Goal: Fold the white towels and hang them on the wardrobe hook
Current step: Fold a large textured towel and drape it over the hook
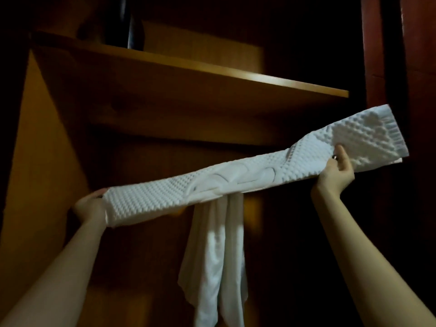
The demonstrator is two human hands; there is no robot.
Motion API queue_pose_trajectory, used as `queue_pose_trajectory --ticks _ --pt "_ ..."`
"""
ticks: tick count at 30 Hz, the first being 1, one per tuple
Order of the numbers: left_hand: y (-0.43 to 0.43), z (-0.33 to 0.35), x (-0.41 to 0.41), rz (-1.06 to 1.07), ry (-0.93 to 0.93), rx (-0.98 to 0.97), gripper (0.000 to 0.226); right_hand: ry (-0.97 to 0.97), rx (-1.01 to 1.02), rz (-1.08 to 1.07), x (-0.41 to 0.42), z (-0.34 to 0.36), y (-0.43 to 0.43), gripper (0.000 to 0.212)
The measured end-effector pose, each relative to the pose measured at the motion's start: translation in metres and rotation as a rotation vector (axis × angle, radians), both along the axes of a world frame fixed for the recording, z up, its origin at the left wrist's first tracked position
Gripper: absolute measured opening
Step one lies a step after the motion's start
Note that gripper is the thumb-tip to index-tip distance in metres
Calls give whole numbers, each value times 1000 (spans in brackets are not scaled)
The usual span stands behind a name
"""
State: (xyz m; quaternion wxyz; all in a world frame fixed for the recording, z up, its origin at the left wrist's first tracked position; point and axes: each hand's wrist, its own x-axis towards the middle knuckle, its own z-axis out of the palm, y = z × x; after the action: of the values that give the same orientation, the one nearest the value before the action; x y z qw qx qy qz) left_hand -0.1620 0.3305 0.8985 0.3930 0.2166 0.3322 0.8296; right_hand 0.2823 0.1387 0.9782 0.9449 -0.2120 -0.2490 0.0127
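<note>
Broadly, wardrobe (pixel 47 138): dim wooden interior seen from below, with a side panel on the left and the back wall in shadow.
Shelf (pixel 212 74): wooden board across the top; a dark object (pixel 132 24) stood on it, too dim to name.
Waffle-weave towel (pixel 165 192): white, folded into a long narrow band and stretched between both hands below the shelf, right end higher. Judged: kept taut so the fold held while it was lined up for hanging.
Hung towel (pixel 212 267): second white towel, falling in loose folds from behind the band's middle. It looked already hung.
Hook: not seen. Presumably it sat behind the band, where the hung towel began.
Left hand (pixel 89 206): closed round the band's left end; fingers hidden behind the cloth.
Right hand (pixel 337 171): gripped the band's lower edge short of its right end, leaving the ribbed hem sticking out beyond it.
Ring (pixel 334 157): on one finger of the right hand.
Next, judged: the band's middle had to go over the hook without dislodging the hung towel.
</note>
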Motion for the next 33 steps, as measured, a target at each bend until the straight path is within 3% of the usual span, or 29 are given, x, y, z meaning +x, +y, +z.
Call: queue_pose_trajectory --ticks 6,9,11,14,17,19,21,23,24,27,30,33 --pt "29 -84 31 38 280 -221 31 -15 -276 7 6 -44 38 42" --pt "27 -115 50 -34 502 -340 38 87 -362 183 1 -71 53 44" --pt "15 -118 65 -68 626 -298 39 159 -374 374 -9 -92 58 41" --pt "-29 -91 93 30 733 3 32 114 -465 568 -27 -119 63 45" --pt "-99 -53 128 163 843 530 25 0 -511 694 -39 -141 57 41" --pt "-137 -39 151 270 1059 820 29 -47 -619 746 -40 -149 48 36" --pt "-158 -33 172 305 1286 907 40 -162 -802 737 -39 -154 37 33" --pt "-167 -28 187 298 1396 823 51 -271 -917 636 -37 -158 25 33" --pt "-167 -25 191 302 1385 787 53 -339 -908 487 -36 -160 20 33" --pt "-161 -20 190 387 1353 797 50 -548 -655 -91 -34 -152 5 27" --pt "-157 -19 186 484 1372 832 35 -874 -419 -265 -51 -132 -6 31" --pt "-154 -14 188 581 1426 802 28 -1144 -473 -415 -68 -114 -3 54"
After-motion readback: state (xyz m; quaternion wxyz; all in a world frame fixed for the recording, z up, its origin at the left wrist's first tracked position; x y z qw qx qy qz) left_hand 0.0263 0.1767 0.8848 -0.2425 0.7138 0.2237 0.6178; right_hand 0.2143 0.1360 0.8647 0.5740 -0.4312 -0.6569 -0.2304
